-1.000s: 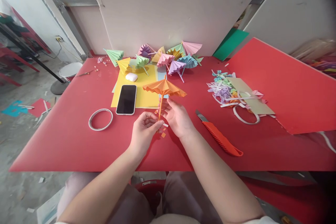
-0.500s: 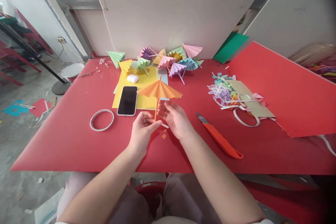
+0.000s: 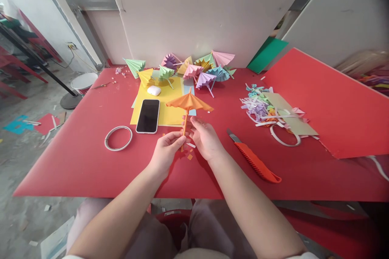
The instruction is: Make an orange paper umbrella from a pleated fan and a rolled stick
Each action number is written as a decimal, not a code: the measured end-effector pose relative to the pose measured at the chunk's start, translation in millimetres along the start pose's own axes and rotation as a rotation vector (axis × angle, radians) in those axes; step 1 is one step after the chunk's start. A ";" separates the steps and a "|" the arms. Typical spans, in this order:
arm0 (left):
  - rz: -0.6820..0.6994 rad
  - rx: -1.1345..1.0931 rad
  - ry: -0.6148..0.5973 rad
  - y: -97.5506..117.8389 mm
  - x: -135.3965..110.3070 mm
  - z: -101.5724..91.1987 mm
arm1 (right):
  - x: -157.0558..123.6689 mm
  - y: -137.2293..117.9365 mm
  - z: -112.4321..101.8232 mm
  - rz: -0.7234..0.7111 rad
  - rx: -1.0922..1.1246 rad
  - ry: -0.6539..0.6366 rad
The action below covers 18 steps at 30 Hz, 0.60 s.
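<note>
In the head view an orange paper umbrella (image 3: 189, 102) stands nearly upright, its pleated canopy spread and slightly tilted. My left hand (image 3: 164, 149) pinches the lower part of its thin orange handle between thumb and fingers. Cupped close by on the other side is my right hand (image 3: 206, 137), thumb apart, with fingertips reaching behind the handle; whether they touch it is unclear. Small orange paper scraps (image 3: 190, 157) lie on the red tabletop (image 3: 121, 174) below the hands.
Several finished paper umbrellas (image 3: 206, 79) line the back. A phone (image 3: 148, 116) and white earbud case (image 3: 154, 90) rest on yellow paper (image 3: 173, 119). Tape rolls (image 3: 118, 149) lie left and right. An orange utility knife (image 3: 255, 162) sits near paper strips (image 3: 258, 107) and a red board (image 3: 331, 109).
The umbrella has shifted slightly right and tilted, its canopy leaning differently. My left hand now grips higher on the handle, whose lower end shows below the fingers. My right hand has barely moved.
</note>
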<state>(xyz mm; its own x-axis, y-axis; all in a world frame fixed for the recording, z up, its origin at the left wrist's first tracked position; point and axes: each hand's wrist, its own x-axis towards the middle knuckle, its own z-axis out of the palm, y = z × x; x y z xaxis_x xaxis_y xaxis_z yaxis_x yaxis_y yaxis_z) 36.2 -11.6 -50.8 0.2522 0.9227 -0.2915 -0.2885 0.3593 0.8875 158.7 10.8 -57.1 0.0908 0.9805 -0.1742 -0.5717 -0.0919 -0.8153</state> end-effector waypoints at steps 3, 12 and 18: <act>-0.014 0.020 -0.055 -1.8 0.3 0.4 | 0.4 -0.2 0.1 -0.005 0.026 -0.003; -0.031 0.071 -0.111 -3.2 -0.9 0.6 | -0.2 -2.0 0.7 -0.025 0.056 0.042; -0.038 0.047 -0.109 -0.9 -1.5 0.8 | -1.0 -2.7 1.4 -0.029 0.030 0.022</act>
<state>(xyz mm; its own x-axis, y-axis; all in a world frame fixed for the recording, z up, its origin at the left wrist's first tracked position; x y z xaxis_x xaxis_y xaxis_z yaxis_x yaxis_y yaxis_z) 36.8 -13.4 -50.9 0.3614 0.8872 -0.2868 -0.2344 0.3842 0.8930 159.0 10.4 -53.9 0.1257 0.9785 -0.1635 -0.5930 -0.0580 -0.8031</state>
